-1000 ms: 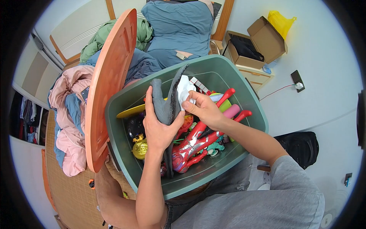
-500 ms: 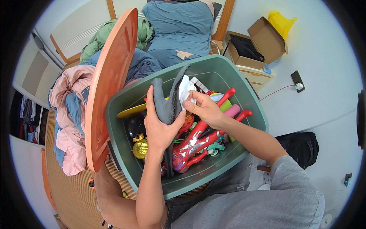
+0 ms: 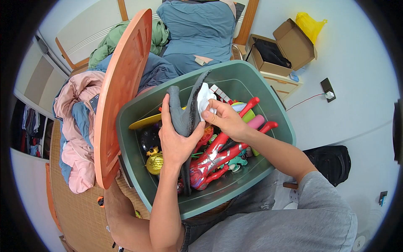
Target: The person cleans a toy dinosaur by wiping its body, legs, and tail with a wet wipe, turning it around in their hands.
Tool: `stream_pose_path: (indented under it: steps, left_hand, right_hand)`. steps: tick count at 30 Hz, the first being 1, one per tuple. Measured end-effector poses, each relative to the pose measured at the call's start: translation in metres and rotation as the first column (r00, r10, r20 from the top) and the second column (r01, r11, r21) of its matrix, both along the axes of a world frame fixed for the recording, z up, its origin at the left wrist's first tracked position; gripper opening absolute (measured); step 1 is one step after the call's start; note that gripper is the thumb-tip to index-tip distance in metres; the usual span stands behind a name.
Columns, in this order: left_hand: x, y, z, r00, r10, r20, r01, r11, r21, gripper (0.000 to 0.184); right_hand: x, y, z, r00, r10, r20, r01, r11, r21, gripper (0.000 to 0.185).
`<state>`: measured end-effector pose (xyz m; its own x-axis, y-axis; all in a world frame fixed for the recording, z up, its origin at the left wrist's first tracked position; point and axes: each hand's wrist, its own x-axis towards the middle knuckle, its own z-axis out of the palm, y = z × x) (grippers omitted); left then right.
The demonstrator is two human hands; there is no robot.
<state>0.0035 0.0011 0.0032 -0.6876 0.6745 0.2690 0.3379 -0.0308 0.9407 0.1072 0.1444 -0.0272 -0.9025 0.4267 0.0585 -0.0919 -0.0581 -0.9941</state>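
My left hand point(image 3: 175, 140) is wrapped round a dark grey toy point(image 3: 183, 117) with a long pointed tip and a dark jagged edge, held over the green bin point(image 3: 138, 185). Pinched in my right hand point(image 3: 222, 119) is a white cloth or tissue point(image 3: 204, 98), which touches the toy's right side. Below the hands, a red and silver figure point(image 3: 208, 164) lies in the bin. A gold ribbed object point(image 3: 154, 164), a pink cylinder point(image 3: 255, 122) and a yellow flat piece point(image 3: 145, 122) are around it.
An orange lid point(image 3: 121, 101) stands upright against the bin's left side. Pink bedding point(image 3: 79, 155) lies at the left, a blue pillow point(image 3: 197, 29) behind. An open cardboard box point(image 3: 268, 65) sits on a cabinet at the back right, and a black bag point(image 3: 331, 164) rests at the right.
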Motion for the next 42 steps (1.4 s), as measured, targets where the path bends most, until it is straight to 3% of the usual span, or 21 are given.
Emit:
stream_pose_path:
  steps: [8, 10, 23, 25, 32, 42]
  left_hand:
    - [-0.001, 0.001, -0.002, 1.000, 0.007, -0.018, -0.007, 1.000, -0.008, 0.090]
    - [-0.002, 0.002, -0.005, 0.996, 0.025, -0.090, -0.024, 1.000, 0.010, 0.094]
    - [-0.002, 0.002, -0.006, 0.996, 0.021, -0.083, -0.019, 1.000, 0.021, 0.094]
    - [0.000, 0.001, -0.002, 1.000, 0.000, 0.003, 0.000, 1.000, -0.001, 0.090]
    - [-0.003, 0.003, -0.007, 0.997, 0.013, -0.073, -0.012, 1.000, 0.023, 0.094]
    - [-0.002, 0.002, -0.005, 0.999, 0.015, -0.046, -0.014, 1.000, 0.007, 0.092]
  right_hand:
    - [0.000, 0.002, -0.003, 0.999, -0.002, 0.032, 0.001, 1.000, 0.024, 0.026]
    - [0.000, 0.002, -0.003, 0.999, 0.001, 0.032, -0.001, 1.000, 0.014, 0.026]
    - [0.001, 0.001, 0.000, 1.000, 0.015, 0.012, -0.015, 1.000, -0.016, 0.027]
    - [0.001, 0.001, 0.000, 1.000, 0.004, 0.011, -0.004, 1.000, -0.011, 0.028]
    - [0.001, -0.001, 0.004, 1.000, -0.009, 0.029, 0.009, 1.000, 0.002, 0.027]
    - [0.003, -0.006, 0.006, 0.995, -0.074, 0.064, 0.065, 0.990, 0.126, 0.027]
